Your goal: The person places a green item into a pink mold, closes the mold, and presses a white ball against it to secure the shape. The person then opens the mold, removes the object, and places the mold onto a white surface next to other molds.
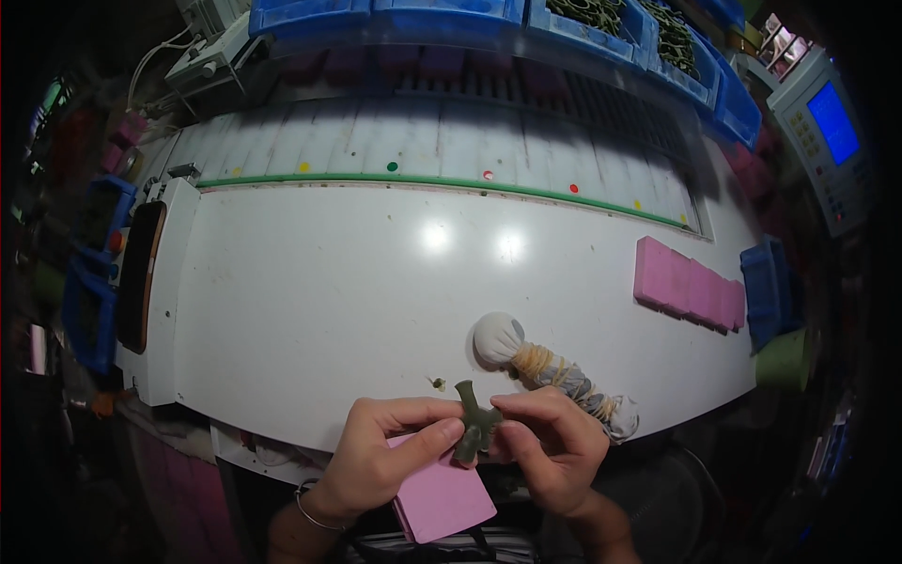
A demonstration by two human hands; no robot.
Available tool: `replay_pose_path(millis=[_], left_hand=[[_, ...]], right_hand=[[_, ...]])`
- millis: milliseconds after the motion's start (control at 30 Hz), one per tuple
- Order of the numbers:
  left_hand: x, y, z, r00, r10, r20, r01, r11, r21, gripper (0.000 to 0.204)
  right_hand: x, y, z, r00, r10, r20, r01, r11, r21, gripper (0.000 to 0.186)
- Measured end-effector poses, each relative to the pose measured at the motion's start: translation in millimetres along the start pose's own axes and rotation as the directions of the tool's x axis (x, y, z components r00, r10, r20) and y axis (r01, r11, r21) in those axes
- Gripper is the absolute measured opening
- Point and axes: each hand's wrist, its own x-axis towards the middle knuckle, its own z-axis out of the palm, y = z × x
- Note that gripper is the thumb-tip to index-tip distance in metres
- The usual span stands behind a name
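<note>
A small dark green branched piece (476,428), maybe wax or rubber, is held up near the table's front edge. My left hand (390,456) pinches its left side between thumb and fingers. On the other side, the thumb and fingertips of my right hand (554,446) close on its right arm. Below the piece, a pink block (446,503) lies over my lap, partly covered by my left hand. Just beyond my right hand rests a cloth-wrapped pouch (498,338) with a round white head and a handle bound in tan bands. Tiny green scraps (438,383) lie near my left fingers.
Pink blocks (662,273) stand in a row at the right, by a blue bin (769,282) and a green cup (785,362). A green-edged strip (423,181) crosses the back. Blue trays (583,38) with green pieces sit above. A phone-like dark slab (141,277) is at left.
</note>
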Motion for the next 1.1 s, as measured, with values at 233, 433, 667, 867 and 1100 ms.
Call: replay_pose_path(millis=[233,433,667,867,1100], left_hand=[[6,2,4,1.0,0.002,-0.025,-0.002,1.0,-0.002,0.023],[-2,9,-7,0.99,0.104,-0.098,-0.084,0.979,0.184,0.021],[-2,57,-80,0.699,0.603,-0.385,-0.331,0.749,0.573,0.015],[-33,140,-232,0.138,0.741,-0.657,-0.244,0.668,0.703,0.012],[-55,192,-321,0.07,0.519,-0.852,-0.354,0.811,0.465,0.028]], right_hand=[[-1,1,-1,0.965,0.262,-0.004,-0.255,0.944,0.208,0.018],[3,6,11,0.961,0.269,0.071,-0.277,0.901,0.333,0.02],[-8,19,4,0.936,0.35,-0.029,-0.335,0.914,0.23,0.017],[-11,17,16,0.946,0.311,0.088,-0.323,0.919,0.224,0.015],[-8,17,19,0.967,0.253,0.038,-0.255,0.947,0.196,0.015]])
